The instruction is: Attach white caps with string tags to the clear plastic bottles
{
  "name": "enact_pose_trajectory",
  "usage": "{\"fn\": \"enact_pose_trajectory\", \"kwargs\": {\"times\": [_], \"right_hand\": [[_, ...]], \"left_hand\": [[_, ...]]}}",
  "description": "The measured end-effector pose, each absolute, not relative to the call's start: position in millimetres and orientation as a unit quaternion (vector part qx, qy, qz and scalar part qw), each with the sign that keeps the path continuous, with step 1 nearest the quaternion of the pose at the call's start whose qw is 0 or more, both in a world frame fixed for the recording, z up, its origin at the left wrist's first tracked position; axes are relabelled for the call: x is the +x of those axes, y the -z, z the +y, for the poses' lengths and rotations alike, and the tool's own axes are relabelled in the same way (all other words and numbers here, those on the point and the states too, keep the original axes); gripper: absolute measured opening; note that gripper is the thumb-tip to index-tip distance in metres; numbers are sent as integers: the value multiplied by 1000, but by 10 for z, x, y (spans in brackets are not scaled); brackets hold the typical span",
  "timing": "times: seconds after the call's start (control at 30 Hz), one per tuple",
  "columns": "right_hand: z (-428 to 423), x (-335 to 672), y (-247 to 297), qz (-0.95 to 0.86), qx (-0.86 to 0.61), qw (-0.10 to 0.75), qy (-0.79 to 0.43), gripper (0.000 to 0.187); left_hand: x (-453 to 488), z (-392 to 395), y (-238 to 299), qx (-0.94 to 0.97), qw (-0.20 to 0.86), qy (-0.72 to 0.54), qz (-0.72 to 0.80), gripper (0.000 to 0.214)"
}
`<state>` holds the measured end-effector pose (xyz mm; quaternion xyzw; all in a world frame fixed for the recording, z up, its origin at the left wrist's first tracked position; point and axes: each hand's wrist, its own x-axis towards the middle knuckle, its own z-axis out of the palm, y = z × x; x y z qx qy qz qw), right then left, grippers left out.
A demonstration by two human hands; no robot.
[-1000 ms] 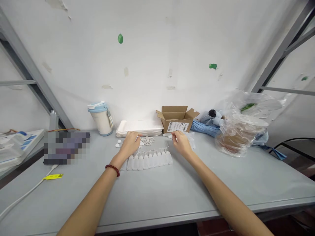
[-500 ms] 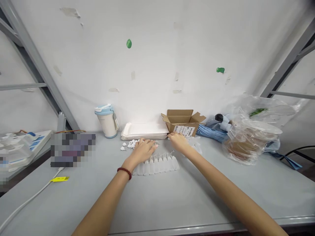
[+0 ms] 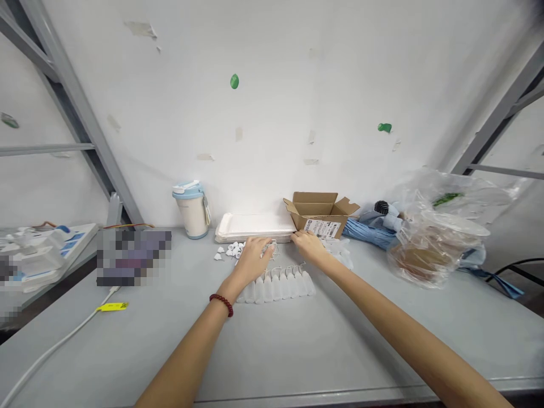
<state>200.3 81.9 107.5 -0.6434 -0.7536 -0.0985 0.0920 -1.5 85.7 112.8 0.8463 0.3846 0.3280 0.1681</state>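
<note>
Grey bench (image 3: pixel 280 351) against a white wall (image 3: pixel 272 113), viewed by an onlooker in the room. Across its middle lies a row of translucent sleeves (image 3: pixel 280 288), laid side by side with thin loops (image 3: pixel 293 270) at their far ends. Just behind the row, small white pieces (image 3: pixel 234 249) lie in a loose heap, partly covered by the left hand (image 3: pixel 254 258). That hand is arched, fingers bent and thumb set apart; whether it grips a piece, I cannot tell. The right hand (image 3: pixel 309 246) has its fingers curled, tips near the right end of a white stack (image 3: pixel 255 226) and in front of an open carton (image 3: pixel 321 212); its grip, if any, is likewise hidden. More clear plastic (image 3: pixel 342 252) lies beside it. A cup (image 3: pixel 191 212) stands left of the stack; blue straps (image 3: pixel 368 232) and a bagged spool (image 3: pixel 425 255) lie to the right.

The step in hand appears to be gathering or sorting small parts behind the row. The next move, I judge, calls for a light fingertip pinch and care not to disturb the aligned sleeves.
</note>
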Motion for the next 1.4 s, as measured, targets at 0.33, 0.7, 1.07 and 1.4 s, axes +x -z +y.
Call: {"fn": "enact_pose_trajectory", "kwargs": {"times": [0.33,0.7,1.07,1.4], "right_hand": [[493,2032,-1118,-669,-631,386,-75,16],[455,2044,-926,-635,-653,392,-133,20],[459,2041,-803,-665,-597,440,-89,28],[290,1910,-985,-670,-620,406,-42,39]], "left_hand": [[-2,858,-1190,723,298,-413,466,18],[10,939,-1053,667,400,-416,471,31],[64,875,-1109,678,350,-465,449,16],[128,894,-1102,596,427,-525,432,9]]}}
